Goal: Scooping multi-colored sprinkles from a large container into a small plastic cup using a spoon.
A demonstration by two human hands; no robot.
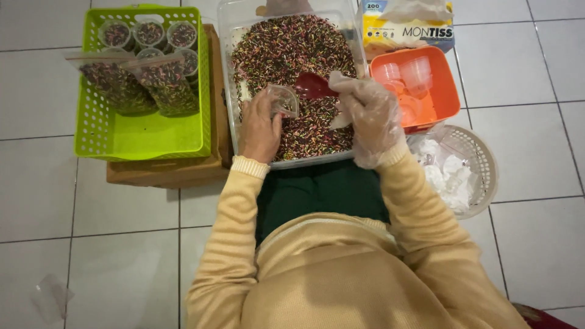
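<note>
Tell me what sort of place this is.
Probably a home floor used for small-scale food packing. A person sits on white floor tiles over a clear tub of multicoloured sprinkles, beside a green basket of filled cups and an orange tray of empty ones.

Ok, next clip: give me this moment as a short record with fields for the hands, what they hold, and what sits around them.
left hand: bare, holds a small clear cup tilted over the bin
right hand: gloved, holds a red scoop at the cup's mouth
bin: clear, filled with multicoloured sprinkles
green basket: filled cups and bags of sprinkles
orange basket: empty clear cups
white basket: white lids or similar, unclear
floor: white tiles
</note>
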